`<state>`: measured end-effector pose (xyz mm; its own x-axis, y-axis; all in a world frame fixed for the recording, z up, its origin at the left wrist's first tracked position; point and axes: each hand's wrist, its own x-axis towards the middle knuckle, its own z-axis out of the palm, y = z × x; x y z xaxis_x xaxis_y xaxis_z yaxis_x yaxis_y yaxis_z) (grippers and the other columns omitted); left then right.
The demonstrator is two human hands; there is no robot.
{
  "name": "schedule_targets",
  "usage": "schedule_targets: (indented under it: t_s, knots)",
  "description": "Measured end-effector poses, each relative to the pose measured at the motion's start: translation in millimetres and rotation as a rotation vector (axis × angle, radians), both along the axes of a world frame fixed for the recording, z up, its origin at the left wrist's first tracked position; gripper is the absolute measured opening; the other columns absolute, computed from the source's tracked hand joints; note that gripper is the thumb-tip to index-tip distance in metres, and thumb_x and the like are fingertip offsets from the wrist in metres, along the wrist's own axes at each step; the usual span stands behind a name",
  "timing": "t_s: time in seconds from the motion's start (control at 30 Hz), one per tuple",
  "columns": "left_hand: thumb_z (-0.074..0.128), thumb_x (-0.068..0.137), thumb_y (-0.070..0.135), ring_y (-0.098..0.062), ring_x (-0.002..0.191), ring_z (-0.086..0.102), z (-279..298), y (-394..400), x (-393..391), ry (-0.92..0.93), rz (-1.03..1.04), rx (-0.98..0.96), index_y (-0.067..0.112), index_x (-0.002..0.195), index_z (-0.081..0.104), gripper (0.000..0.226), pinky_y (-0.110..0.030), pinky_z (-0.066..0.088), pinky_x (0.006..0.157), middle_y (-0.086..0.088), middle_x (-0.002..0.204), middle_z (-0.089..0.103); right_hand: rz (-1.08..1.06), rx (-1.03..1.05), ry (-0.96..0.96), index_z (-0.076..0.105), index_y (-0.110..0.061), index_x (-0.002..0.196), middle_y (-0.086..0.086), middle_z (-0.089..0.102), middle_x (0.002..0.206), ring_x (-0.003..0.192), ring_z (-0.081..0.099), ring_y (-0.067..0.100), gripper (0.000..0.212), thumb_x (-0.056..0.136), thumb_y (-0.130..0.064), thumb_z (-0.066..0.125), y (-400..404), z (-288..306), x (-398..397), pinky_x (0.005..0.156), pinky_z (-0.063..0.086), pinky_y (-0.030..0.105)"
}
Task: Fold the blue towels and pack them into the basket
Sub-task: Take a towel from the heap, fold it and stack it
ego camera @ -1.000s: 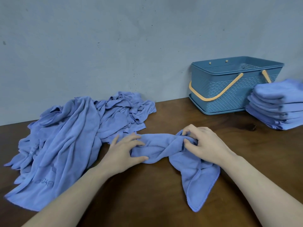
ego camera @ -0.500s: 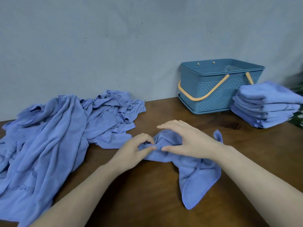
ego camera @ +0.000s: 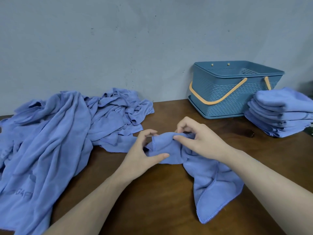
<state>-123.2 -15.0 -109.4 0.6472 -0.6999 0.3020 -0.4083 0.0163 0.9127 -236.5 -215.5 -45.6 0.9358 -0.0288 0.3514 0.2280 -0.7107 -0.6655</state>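
A crumpled blue towel (ego camera: 211, 180) lies on the brown table (ego camera: 152, 200) in front of me. My left hand (ego camera: 142, 153) grips its bunched left end, thumb under the cloth and fingers curled over it. My right hand (ego camera: 198, 139) pinches the towel's upper edge just to the right of that. The towel's lower part trails toward the near right. A blue plastic basket (ego camera: 237, 97) with orange handles stands at the back right against the wall. Beside it rests a stack of folded blue towels (ego camera: 281, 114).
A large heap of unfolded blue towels (ego camera: 55, 133) covers the table's left side up to the wall. The grey wall (ego camera: 118, 39) runs along the table's far edge. A dark knot (ego camera: 243, 133) marks the wood near the stack.
Both hands have lifted the towel's bunched end slightly and shifted their hold to its edge. The view has panned a little, so the basket and stack sit differently in frame.
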Motion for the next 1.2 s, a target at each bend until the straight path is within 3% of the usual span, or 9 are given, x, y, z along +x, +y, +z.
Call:
schedule_targets:
  t_s: [0.17, 0.3, 0.37, 0.5, 0.6, 0.73, 0.93, 1.07, 1.2]
  knots:
    - [0.072, 0.086, 0.003, -0.007, 0.089, 0.064, 5, 3, 10, 0.238, 0.107, -0.176, 0.020, 0.090, 0.065, 0.019, -0.019, 0.051, 0.077, 0.013, 0.087, 0.069, 0.046, 0.034, 0.025, 0.054, -0.019, 0.089, -0.010, 0.072, 0.109, 0.106, 0.067, 0.015, 0.018, 0.094, -0.015, 0.071, 2, -2, -1, 0.091, 0.053, 0.032]
    - [0.068, 0.091, 0.006, -0.005, 0.084, 0.064, 10, 5, 9, 0.311, 0.084, -0.201, 0.031, 0.073, 0.073, 0.031, -0.016, 0.050, 0.076, 0.007, 0.084, 0.070, 0.082, -0.079, 0.143, 0.060, -0.027, 0.090, -0.014, 0.071, 0.104, 0.102, 0.065, 0.008, 0.016, 0.091, -0.038, 0.072, 7, -6, 0, 0.092, 0.050, 0.036]
    - [0.069, 0.091, 0.005, -0.007, 0.086, 0.062, 9, 5, 9, 0.286, 0.031, -0.196, 0.029, 0.073, 0.076, 0.031, -0.018, 0.049, 0.080, 0.007, 0.085, 0.068, 0.099, 0.019, 0.201, 0.060, -0.034, 0.105, -0.007, 0.072, 0.093, 0.091, 0.066, 0.012, 0.017, 0.095, -0.047, 0.061, 11, -5, 2, 0.090, 0.051, 0.044]
    - [0.079, 0.082, 0.019, -0.013, 0.086, 0.059, 9, 8, 7, 0.263, -0.035, -0.155, 0.023, 0.079, 0.081, 0.005, -0.022, 0.047, 0.080, -0.010, 0.087, 0.064, 0.185, 0.068, 0.232, 0.049, -0.039, 0.138, -0.002, 0.073, 0.104, 0.092, 0.068, 0.023, 0.045, 0.100, -0.020, 0.063, 19, 10, 12, 0.092, 0.054, 0.038]
    - [0.074, 0.087, 0.015, -0.016, 0.085, 0.060, 8, 8, 8, 0.282, 0.005, -0.136, 0.016, 0.082, 0.080, 0.008, -0.021, 0.048, 0.079, -0.021, 0.092, 0.065, 0.197, 0.015, 0.207, 0.069, -0.022, 0.111, -0.002, 0.072, 0.104, 0.093, 0.068, 0.021, 0.019, 0.094, -0.014, 0.071, 20, 15, 21, 0.089, 0.056, 0.039]
    - [0.071, 0.091, 0.009, -0.016, 0.082, 0.056, 8, 7, 9, 0.305, 0.064, -0.116, 0.008, 0.076, 0.073, 0.015, -0.031, 0.044, 0.081, -0.017, 0.083, 0.060, 0.150, 0.121, 0.137, 0.059, -0.013, 0.084, -0.004, 0.070, 0.116, 0.088, 0.065, 0.011, 0.016, 0.091, -0.004, 0.069, 17, 16, 23, 0.081, 0.053, 0.029]
    - [0.084, 0.074, 0.048, -0.021, 0.077, 0.062, 13, 8, 5, 0.392, 0.057, -0.117, 0.009, 0.078, 0.067, 0.043, -0.036, 0.049, 0.075, -0.009, 0.080, 0.066, 0.004, 0.255, 0.081, 0.042, -0.012, 0.078, -0.001, 0.045, 0.060, 0.057, 0.040, 0.013, 0.029, 0.095, 0.006, 0.056, 5, 27, 23, 0.060, 0.035, 0.030]
    - [0.075, 0.078, 0.036, -0.015, 0.069, 0.064, 18, 8, 0, 0.369, 0.052, -0.107, 0.023, 0.068, 0.073, 0.016, -0.027, 0.050, 0.065, -0.004, 0.075, 0.070, -0.048, 0.224, 0.144, 0.044, -0.011, 0.090, 0.002, 0.035, 0.052, 0.044, 0.028, 0.012, 0.021, 0.097, -0.006, 0.063, -5, 39, 20, 0.043, 0.028, 0.019]
    - [0.084, 0.079, 0.033, -0.015, 0.070, 0.065, 20, 11, 4, 0.365, 0.033, -0.105, 0.025, 0.067, 0.073, 0.018, -0.028, 0.051, 0.066, -0.003, 0.075, 0.070, -0.076, -0.054, 0.396, 0.065, -0.025, 0.097, -0.005, 0.056, 0.059, 0.054, 0.046, 0.016, 0.024, 0.085, -0.040, 0.080, -13, 50, 14, 0.054, 0.038, 0.029]
